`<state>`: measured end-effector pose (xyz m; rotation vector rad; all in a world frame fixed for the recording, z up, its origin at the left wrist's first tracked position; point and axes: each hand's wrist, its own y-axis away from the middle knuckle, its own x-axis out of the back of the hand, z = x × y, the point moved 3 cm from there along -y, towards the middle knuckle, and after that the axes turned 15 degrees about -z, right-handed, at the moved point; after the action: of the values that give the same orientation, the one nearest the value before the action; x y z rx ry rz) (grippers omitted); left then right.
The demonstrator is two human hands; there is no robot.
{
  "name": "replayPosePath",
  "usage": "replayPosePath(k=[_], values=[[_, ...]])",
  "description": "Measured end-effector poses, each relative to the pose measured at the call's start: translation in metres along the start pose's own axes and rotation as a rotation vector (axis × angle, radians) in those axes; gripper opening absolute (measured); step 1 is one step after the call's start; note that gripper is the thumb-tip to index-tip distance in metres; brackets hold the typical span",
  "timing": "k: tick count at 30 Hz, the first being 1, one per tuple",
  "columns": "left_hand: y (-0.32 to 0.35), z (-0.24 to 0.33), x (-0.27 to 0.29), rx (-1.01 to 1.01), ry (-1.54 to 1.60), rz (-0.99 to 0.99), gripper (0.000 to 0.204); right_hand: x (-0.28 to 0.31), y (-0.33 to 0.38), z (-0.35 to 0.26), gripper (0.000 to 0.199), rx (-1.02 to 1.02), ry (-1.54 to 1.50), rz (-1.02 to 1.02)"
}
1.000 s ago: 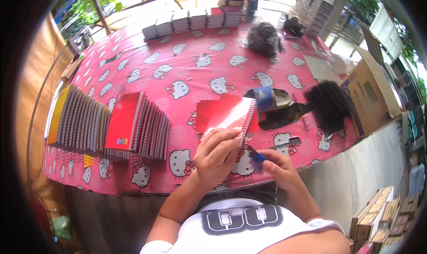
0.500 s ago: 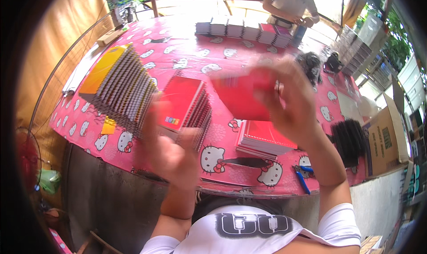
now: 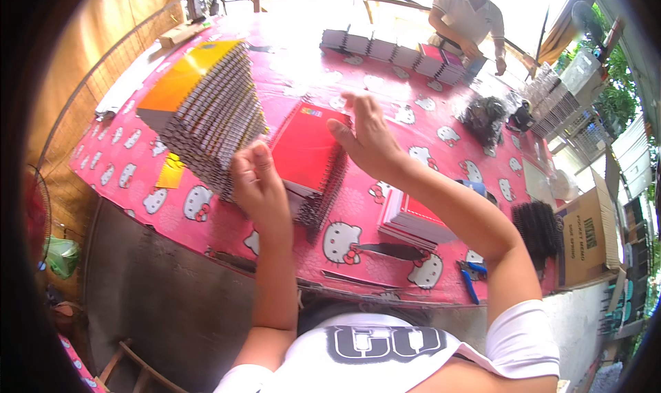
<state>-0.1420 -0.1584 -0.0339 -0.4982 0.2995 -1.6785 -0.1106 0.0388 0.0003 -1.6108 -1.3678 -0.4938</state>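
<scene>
One tall stack of red notebooks stands on the table, left of its middle and a little way in from the near edge, with wire spines down its right side. I watch it from far away. The right hand is at the stack's right side, toward its far corner, with thumb and fingers spread wide (I cannot tell if the thumb touches the top cover). The left hand is by the stack's left side, loosely curled. I see nothing in it, but I cannot tell if its fingertips meet.

To do this part well, I would go soft and slow. Keep the top book in line with the ones under it, press lightly from both sides, and keep fingertips out of the wire loops, which could snag. The yellow stack leans close beside the left hand, so I would keep that hand tucked in, or a bump might tip it.

A lower pile of red notebooks lies to the right, partly hidden from me. Blue-handled pliers rest by the table's near edge. Dark coils are heaped toward the right edge, next to a cardboard box. A row of notebooks stands along the far edge, and a co-worker is behind it.
</scene>
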Motion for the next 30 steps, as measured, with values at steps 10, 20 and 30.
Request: replayPosePath(k=[10,20,30], values=[[0.071,0.052,-0.08,0.107,0.621,-0.89,0.043,0.084,0.24,0.063,0.058,-0.74,-0.655,0.348],[0.07,-0.033,-0.167,0.643,0.91,-1.089,0.056,0.07,0.256,0.054,0.054,-0.783,-1.265,0.135],[0.075,-0.027,-0.167,0.723,0.861,-1.085,0.06,0.072,0.268,0.08,0.069,-0.854,-1.265,0.201]])
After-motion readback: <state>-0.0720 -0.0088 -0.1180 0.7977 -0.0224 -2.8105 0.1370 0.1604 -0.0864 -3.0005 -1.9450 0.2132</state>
